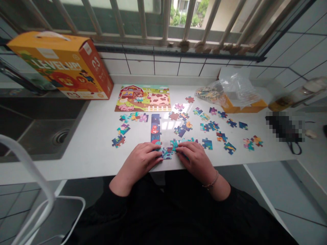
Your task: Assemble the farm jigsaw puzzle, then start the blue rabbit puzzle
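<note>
A joined puzzle strip [155,126], dark blue with a red figure, runs from the farm picture toward me. At its near end, my left hand [143,156] is closed over the corner pieces, fingertips pressed on them. A blue and purple puzzle piece [167,153] shows between my hands. My right hand [195,154] has its fingertips closed on a teal puzzle piece [174,145] just right of it. More joined or touching pieces show partly behind the right fingers, and the parts under both hands are hidden.
Loose puzzle pieces [213,126] are spread to the right, with several more [123,129] to the left. A finished farm puzzle [143,98] lies behind. An orange box [61,68] stands by the sink [48,131]. Plastic bags [236,83] rest on an open orange tray [242,108].
</note>
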`<state>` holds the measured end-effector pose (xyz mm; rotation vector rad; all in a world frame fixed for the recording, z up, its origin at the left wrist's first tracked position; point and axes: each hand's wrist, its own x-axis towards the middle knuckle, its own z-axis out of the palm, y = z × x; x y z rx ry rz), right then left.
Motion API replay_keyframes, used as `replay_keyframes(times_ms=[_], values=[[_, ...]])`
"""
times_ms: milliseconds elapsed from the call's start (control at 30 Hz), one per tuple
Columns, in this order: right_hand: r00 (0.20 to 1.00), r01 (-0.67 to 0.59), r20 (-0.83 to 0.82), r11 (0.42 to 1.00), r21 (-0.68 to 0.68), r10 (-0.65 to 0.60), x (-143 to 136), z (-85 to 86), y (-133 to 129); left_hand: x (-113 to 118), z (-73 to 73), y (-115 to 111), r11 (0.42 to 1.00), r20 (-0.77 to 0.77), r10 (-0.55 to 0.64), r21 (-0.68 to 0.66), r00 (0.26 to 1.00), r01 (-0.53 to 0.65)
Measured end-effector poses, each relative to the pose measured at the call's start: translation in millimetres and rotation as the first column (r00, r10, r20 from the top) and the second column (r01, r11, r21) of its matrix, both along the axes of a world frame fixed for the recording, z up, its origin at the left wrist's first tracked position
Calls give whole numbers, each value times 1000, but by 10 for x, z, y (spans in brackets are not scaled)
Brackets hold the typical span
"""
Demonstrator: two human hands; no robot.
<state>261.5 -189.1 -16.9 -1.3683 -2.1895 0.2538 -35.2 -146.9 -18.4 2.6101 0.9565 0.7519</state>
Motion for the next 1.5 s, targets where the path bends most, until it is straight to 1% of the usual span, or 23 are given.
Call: replay_keyframes(times_ms=[100,200,300,400,500,600,700,867,933,1067,1133,1333,1500], values=[[999,6,-49,1000,10,-5,-8,-13,-7,3,12,5,1000,-5,-2,5,1000,2],[983,50,-182,997,51,-40,16,-49,-19,-3,9,14,1000,-6,-5,4,1000,5],[931,169,-342,981,91,-129,68,-96,-34,-15,-12,20,1000,4,-13,15,1000,13],[890,268,-400,961,67,-220,105,-120,-39,-26,-17,18,999,20,-25,25,999,25],[897,272,-375,961,54,-233,94,-108,-28,-33,12,9,1000,14,-27,10,1000,27],[925,222,-331,972,71,-187,55,-74,-15,-41,49,1,999,12,-33,-9,999,33],[942,190,-292,980,56,-166,26,-46,-10,-53,64,-4,999,27,-43,-13,999,43],[949,190,-267,980,53,-169,23,-43,-6,-61,71,-7,996,41,-72,-43,997,74],[951,189,-262,980,65,-166,23,-46,-2,-48,82,-4,997,6,-51,-53,999,52],[954,190,-248,979,71,-167,13,-42,2,-2,92,18,997,-118,44,-59,992,-51],[954,196,-243,978,65,-175,7,-41,3,15,88,33,996,-158,50,-71,986,-62],[955,201,-235,977,71,-179,6,-52,4,19,114,19,993,-155,23,-107,988,-40],[956,199,-231,978,61,-180,9,-66,5,18,117,-64,992,-131,42,-116,991,-57]])
